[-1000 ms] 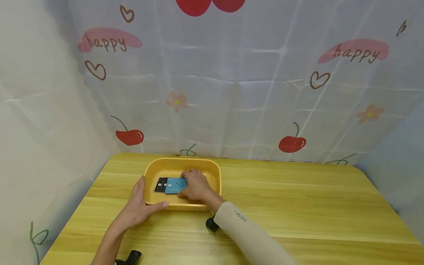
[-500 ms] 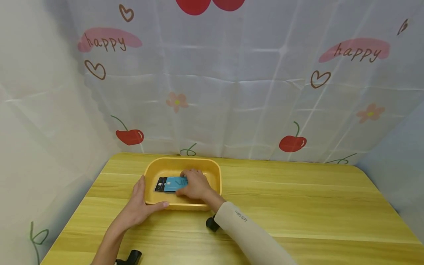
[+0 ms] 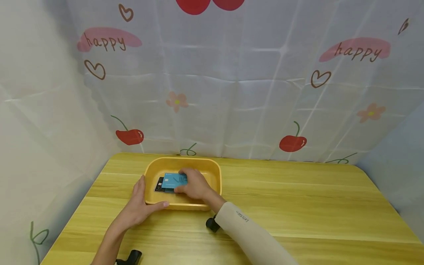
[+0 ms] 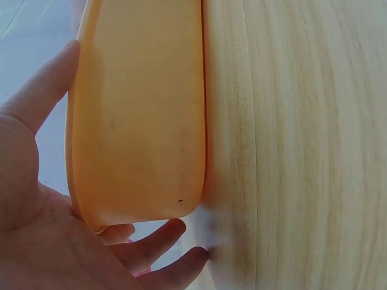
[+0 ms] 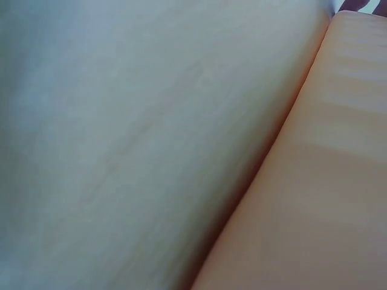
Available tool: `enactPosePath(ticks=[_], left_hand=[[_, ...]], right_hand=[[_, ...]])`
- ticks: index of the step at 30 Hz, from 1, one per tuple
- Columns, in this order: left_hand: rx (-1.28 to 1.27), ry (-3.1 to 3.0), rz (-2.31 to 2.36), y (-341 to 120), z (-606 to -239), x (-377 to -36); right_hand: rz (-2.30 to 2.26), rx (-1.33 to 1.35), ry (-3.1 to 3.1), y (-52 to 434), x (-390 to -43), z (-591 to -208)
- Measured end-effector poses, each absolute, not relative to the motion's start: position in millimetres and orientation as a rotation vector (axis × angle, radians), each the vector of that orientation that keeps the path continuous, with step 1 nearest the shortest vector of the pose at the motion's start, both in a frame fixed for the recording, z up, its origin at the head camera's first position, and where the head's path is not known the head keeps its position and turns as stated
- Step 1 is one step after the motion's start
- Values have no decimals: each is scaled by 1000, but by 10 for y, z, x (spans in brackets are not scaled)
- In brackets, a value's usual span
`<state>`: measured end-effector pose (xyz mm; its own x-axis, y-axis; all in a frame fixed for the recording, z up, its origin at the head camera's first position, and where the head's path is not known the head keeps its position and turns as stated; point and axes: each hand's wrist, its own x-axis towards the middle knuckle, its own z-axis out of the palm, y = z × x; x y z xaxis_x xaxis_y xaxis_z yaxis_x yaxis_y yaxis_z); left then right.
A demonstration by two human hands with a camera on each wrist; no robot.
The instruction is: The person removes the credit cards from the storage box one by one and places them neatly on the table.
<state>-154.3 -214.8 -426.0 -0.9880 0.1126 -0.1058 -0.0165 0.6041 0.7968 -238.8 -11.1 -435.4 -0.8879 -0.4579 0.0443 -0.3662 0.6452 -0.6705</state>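
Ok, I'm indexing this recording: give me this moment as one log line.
left hand: touches tray | right hand: pinches blue card | black card: in tray, partly covered | tray: on table

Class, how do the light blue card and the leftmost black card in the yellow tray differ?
The right hand grips the light blue card, while the leftmost black card lies in the tray. The light blue card is uppermost; the leftmost black card is partly covered. Both show a pale chip.
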Motion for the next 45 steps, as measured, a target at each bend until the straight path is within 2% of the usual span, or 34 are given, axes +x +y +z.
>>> enactPosePath(ticks=[25, 45], left_hand=[[85, 2667, 1366, -2140, -4285, -1539], [81, 2684, 1340, -2126, -4298, -1544]], right_hand=[[-1327, -558, 2628, -15, -2386, -4347], [-1346, -824, 2628, 429, -2195, -4080]])
